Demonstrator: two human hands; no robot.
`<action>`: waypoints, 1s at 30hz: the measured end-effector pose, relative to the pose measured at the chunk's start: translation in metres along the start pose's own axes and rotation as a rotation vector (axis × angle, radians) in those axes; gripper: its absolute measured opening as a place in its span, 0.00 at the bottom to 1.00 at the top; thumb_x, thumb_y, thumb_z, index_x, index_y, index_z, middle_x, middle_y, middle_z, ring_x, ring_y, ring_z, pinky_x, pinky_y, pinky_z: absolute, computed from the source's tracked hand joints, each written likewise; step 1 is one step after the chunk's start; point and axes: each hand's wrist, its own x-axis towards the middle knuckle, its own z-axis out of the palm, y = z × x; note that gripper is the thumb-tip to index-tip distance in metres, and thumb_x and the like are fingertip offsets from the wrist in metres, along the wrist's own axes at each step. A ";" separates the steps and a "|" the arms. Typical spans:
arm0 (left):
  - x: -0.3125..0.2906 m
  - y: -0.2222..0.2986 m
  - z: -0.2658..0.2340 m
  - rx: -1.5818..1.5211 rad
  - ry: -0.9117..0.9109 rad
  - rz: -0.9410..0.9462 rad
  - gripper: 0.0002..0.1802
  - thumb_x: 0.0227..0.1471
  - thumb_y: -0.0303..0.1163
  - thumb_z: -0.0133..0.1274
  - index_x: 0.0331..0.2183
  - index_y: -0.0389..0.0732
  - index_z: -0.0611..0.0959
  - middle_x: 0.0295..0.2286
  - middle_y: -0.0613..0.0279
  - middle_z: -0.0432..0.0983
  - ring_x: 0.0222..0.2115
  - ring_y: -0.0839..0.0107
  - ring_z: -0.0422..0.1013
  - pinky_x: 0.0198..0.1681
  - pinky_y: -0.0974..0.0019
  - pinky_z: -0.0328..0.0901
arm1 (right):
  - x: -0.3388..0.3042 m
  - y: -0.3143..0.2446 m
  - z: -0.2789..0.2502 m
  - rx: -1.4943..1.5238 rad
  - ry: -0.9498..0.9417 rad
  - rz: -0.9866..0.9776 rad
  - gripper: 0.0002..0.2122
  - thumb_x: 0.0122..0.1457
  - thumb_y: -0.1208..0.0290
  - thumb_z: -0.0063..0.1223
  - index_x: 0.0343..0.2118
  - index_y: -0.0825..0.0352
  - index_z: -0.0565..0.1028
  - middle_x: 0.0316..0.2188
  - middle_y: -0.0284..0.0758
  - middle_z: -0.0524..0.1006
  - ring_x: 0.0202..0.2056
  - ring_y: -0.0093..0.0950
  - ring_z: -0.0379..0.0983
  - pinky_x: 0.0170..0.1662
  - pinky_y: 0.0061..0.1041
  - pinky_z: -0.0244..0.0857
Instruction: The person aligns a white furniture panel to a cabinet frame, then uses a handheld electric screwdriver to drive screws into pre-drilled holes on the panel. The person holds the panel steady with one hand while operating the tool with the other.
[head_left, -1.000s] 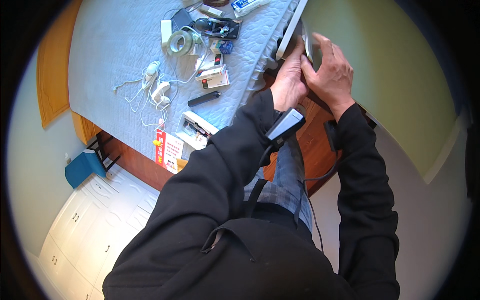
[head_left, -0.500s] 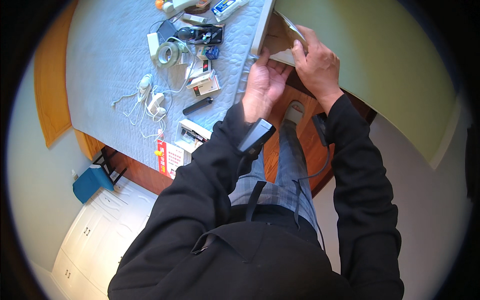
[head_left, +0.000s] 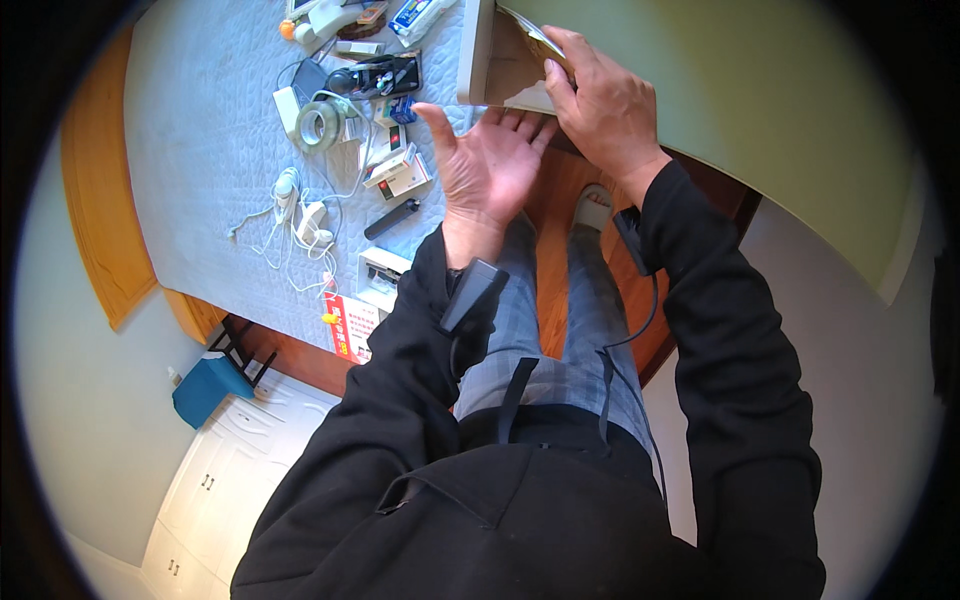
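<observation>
A box-like thing point(head_left: 507, 72) with a pale outer side and a brown, torn-looking inside is at the top middle, partly cut off by the picture's edge. My right hand point(head_left: 612, 115) is closed on its right side, thumb and fingers pinching a thin, pale flap point(head_left: 533, 32). Below it, my left hand point(head_left: 485, 172) lies palm up, fingers stretched and thumb spread wide. Its fingertips reach the box's lower edge and are partly hidden there; nothing lies in the palm. A dark device is strapped at each wrist.
The light blue quilted bed point(head_left: 200, 150) bears a tape roll point(head_left: 318, 127), tangled white cables point(head_left: 290, 215), small boxes point(head_left: 400, 172), a black stick-shaped thing point(head_left: 392, 219) and a red-and-white booklet point(head_left: 352, 328). A pale green surface point(head_left: 780, 110) spans the right. A white cabinet point(head_left: 235, 480) stands lower left.
My left hand has let go of the box's lower edge, its thumb swinging out to the left as the palm opened. The box and my right hand sit slightly further left in view.
</observation>
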 end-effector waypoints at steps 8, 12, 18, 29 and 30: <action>0.004 -0.008 0.000 0.107 0.079 0.062 0.49 0.54 0.64 0.57 0.61 0.34 0.67 0.62 0.50 0.63 0.65 0.54 0.56 0.71 0.47 0.46 | 0.003 0.003 -0.001 0.015 0.030 -0.056 0.18 0.64 0.69 0.55 0.57 0.53 0.75 0.44 0.36 0.83 0.42 0.40 0.81 0.44 0.36 0.75; 0.009 -0.024 -0.008 0.256 0.118 0.153 0.23 0.58 0.37 0.55 0.53 0.42 0.75 0.52 0.60 0.75 0.55 0.61 0.68 0.63 0.51 0.57 | 0.003 0.006 -0.002 0.047 0.038 -0.090 0.18 0.64 0.71 0.55 0.57 0.52 0.76 0.46 0.34 0.83 0.44 0.39 0.81 0.45 0.35 0.75; 0.056 -0.034 0.001 0.140 0.481 0.178 0.28 0.61 0.53 0.59 0.54 0.44 0.76 0.45 0.62 0.79 0.49 0.64 0.73 0.53 0.56 0.66 | 0.002 0.009 0.000 0.010 0.009 -0.095 0.18 0.64 0.71 0.55 0.57 0.52 0.76 0.47 0.34 0.83 0.45 0.41 0.80 0.47 0.36 0.74; 0.076 -0.034 -0.018 0.280 0.499 0.177 0.30 0.61 0.54 0.58 0.58 0.49 0.75 0.50 0.62 0.77 0.52 0.62 0.71 0.56 0.52 0.64 | 0.003 0.009 -0.002 0.042 -0.013 -0.066 0.17 0.65 0.70 0.54 0.57 0.52 0.76 0.47 0.34 0.83 0.44 0.41 0.81 0.46 0.35 0.75; 0.078 -0.036 -0.020 0.284 0.503 0.197 0.29 0.61 0.53 0.58 0.58 0.49 0.75 0.50 0.62 0.78 0.52 0.62 0.72 0.56 0.53 0.65 | 0.003 0.009 -0.002 0.042 -0.011 -0.061 0.17 0.65 0.70 0.54 0.57 0.52 0.76 0.48 0.34 0.83 0.44 0.41 0.81 0.45 0.35 0.75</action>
